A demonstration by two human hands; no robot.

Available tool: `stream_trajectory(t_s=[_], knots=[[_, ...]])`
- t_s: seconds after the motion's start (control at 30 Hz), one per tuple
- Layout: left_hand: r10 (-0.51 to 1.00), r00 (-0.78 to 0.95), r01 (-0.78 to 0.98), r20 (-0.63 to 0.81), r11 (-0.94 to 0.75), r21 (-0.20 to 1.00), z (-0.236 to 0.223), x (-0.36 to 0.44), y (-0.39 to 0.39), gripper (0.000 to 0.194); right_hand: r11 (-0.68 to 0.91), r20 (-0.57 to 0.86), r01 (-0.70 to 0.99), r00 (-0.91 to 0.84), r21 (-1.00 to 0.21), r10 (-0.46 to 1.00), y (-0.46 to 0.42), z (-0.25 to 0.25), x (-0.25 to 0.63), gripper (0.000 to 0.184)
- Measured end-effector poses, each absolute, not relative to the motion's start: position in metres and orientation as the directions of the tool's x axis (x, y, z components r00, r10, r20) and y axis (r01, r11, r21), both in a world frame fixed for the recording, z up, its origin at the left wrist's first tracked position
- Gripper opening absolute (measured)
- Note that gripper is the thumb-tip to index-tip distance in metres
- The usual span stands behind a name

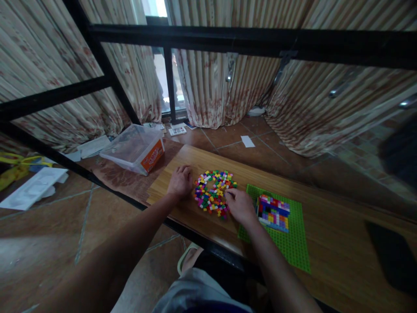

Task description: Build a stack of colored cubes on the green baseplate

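Many small coloured toy bricks (211, 204) lie spread in a rough ring on the wooden table. At the ring's left side, my left hand (181, 181) rests on the tabletop with its fingers loosely bent and apart, nothing visible in them. My right hand (240, 203) reaches to the right edge of the bricks, thumb and fingertips pinched together. Whatever sits in that pinch is too small and covered to make out. Just right of it, a multicoloured brick build (274, 213) stands on a green studded baseplate (293, 243); my right forearm crosses the plate's near left part.
The long wooden table (332, 230) carries a dark flat object (391, 256) at its right end. Beyond its left end stands a clear plastic box (130, 148) with an orange label. A black metal frame (208, 37) crosses in front of the curtains. White packaging (32, 189) lies on the floor.
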State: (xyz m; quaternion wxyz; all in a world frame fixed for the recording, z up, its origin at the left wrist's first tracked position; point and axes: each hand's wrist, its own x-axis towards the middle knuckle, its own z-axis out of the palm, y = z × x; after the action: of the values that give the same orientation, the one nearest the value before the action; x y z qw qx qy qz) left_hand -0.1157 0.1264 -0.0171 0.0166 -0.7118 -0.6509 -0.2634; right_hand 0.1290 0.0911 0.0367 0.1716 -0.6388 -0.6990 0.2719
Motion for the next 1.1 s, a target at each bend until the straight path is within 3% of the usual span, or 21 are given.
stream_trajectory(t_s=[0.1,0.2,0.27,0.4,0.47,0.6,0.77,1.1], knots=[[0.918,0.007,0.934,0.396,-0.147,0.325,-0.016,-0.115,0.126,0.025,0.072,-0.119,0.816,-0.170,-0.573,0.978,0.092,0.037,0.130,0.029],[0.918,0.004,0.932,0.396,-0.147,0.332,-0.015,-0.115,0.125,0.024,0.034,-0.099,0.746,-0.133,-0.665,0.986,0.088,0.033,0.133,0.028],[0.920,0.005,0.932,0.393,-0.147,0.332,-0.015,-0.115,0.125,0.025,-0.011,-0.079,0.634,-0.079,-0.774,0.994,0.083,0.030,0.137,0.026],[0.923,0.007,0.931,0.385,-0.147,0.335,-0.015,-0.115,0.126,0.025,-0.085,-0.095,0.239,-0.029,-0.967,0.995,0.063,0.032,0.146,0.030],[0.925,0.014,0.931,0.381,-0.151,0.332,-0.015,-0.116,0.126,0.026,-0.116,-0.116,0.112,0.007,-0.987,0.993,0.052,0.037,0.153,0.034],[0.924,0.025,0.932,0.383,-0.160,0.324,-0.014,-0.117,0.127,0.025,-0.182,-0.177,0.026,0.118,-0.983,0.977,0.031,0.045,0.175,0.040],[0.926,0.040,0.931,0.376,-0.171,0.322,-0.012,-0.116,0.127,0.024,-0.201,-0.177,0.102,0.211,-0.974,0.961,0.017,0.041,0.210,0.045],[0.923,0.021,0.927,0.384,-0.162,0.338,-0.012,-0.115,0.128,0.025,-0.144,0.051,0.517,0.344,-0.844,0.937,0.026,0.048,0.230,0.036]])
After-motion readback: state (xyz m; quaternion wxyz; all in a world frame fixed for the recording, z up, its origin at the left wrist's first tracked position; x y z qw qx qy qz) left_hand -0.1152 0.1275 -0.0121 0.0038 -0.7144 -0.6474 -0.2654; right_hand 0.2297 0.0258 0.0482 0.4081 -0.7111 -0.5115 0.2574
